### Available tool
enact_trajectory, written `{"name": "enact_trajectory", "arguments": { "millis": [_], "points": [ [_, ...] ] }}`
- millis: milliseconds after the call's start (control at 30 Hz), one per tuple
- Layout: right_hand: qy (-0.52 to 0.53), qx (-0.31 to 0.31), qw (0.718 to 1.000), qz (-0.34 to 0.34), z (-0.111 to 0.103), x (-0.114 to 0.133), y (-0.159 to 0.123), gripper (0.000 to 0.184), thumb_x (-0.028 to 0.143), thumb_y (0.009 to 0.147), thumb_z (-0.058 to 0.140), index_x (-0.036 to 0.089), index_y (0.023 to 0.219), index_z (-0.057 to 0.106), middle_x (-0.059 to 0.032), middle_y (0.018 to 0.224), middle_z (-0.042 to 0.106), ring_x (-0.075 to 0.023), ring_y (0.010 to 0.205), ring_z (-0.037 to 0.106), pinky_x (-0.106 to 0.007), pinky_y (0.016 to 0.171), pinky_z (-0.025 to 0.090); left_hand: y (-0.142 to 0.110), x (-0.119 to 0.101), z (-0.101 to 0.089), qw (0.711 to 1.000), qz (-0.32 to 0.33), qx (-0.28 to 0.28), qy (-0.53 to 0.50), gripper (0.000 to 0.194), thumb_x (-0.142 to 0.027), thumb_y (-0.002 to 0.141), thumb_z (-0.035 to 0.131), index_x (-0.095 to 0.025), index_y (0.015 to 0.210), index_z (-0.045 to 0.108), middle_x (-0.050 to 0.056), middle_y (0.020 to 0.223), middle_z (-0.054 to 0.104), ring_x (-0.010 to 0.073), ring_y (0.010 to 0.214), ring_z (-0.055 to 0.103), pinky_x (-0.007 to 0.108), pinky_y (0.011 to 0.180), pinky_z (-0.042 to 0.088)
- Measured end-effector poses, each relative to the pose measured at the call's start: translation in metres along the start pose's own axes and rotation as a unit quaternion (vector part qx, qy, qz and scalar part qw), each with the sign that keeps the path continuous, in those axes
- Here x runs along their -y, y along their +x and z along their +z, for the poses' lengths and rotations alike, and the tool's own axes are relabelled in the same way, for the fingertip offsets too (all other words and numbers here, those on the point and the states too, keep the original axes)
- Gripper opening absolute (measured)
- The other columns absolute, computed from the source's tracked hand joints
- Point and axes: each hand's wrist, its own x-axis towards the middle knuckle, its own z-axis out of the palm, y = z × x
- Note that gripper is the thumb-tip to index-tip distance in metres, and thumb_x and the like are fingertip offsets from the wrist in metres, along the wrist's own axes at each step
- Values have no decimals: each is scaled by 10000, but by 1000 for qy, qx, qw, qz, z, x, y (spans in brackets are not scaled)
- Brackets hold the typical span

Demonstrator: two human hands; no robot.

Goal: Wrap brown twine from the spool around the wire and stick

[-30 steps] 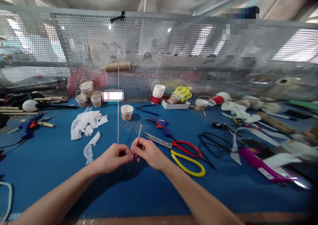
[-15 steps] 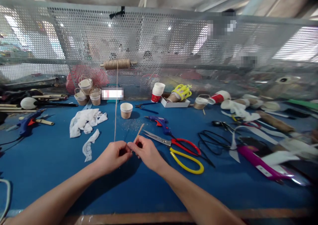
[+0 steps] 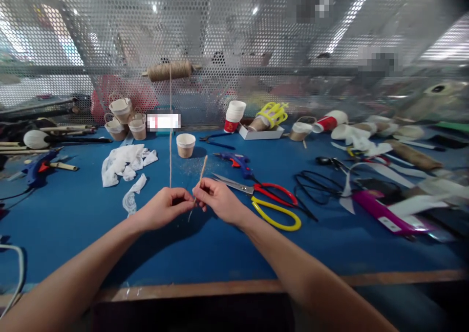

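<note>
My left hand (image 3: 165, 207) is closed, thumb and fingers pinched on jute twine (image 3: 170, 151) that runs down taut from a spool (image 3: 170, 71) at the mesh panel. Against its fingertips, my right hand (image 3: 220, 201) pinches a thin wire wrapped in twine (image 3: 203, 168). The wrapped tan end points up and away, while a thin bare tail slants down below the fingers. Where twine and wire meet is partly hidden by the fingertips. Beyond the hands a white-rimmed paper cup (image 3: 185, 146) stands upright. Large scissors (image 3: 276, 214) with red and yellow handles lie right of my right hand.
A blue glue gun (image 3: 236, 163) lies behind the scissors, another glue gun (image 3: 38, 168) at far left. White lace (image 3: 124, 163) is heaped left of the cup. Small handled buckets (image 3: 120, 109) stand stacked at the back. A purple tool (image 3: 384, 214) and black cord lie at right.
The view has tilted down, so the table sits higher in it. Both hands stay pinched together; the wrapped wire has swung between more upright and more slanted angles.
</note>
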Motion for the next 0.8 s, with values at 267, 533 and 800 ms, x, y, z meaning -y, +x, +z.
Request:
{"name": "enact_trajectory", "arguments": {
  "millis": [267,533,800],
  "points": [
    [-27,-14,1000,0,-2,1,1,235,378,782,501,164,697,457,40,576,441,-67,499,444,-206,466,403,-2,0,-3,996,31,-32,80,162,-259,770,462,-141,724,562,1,673,545,87,593,440,208,552,348],
    [-83,-48,995,-8,0,3,-1,246,373,789,489,169,662,435,45,544,436,-70,469,448,-210,456,388,-2,-1,2,1000,-10,-26,-12,164,-284,750,491,-131,700,527,-37,593,470,62,528,369,197,501,297],
    [-123,-63,990,-22,2,3,-3,261,382,796,481,173,647,435,42,532,441,-80,466,447,-220,463,367,-2,-2,7,995,-52,-45,-71,176,-300,697,539,-127,673,521,-40,565,456,58,518,347,203,491,272]
  ]
}}
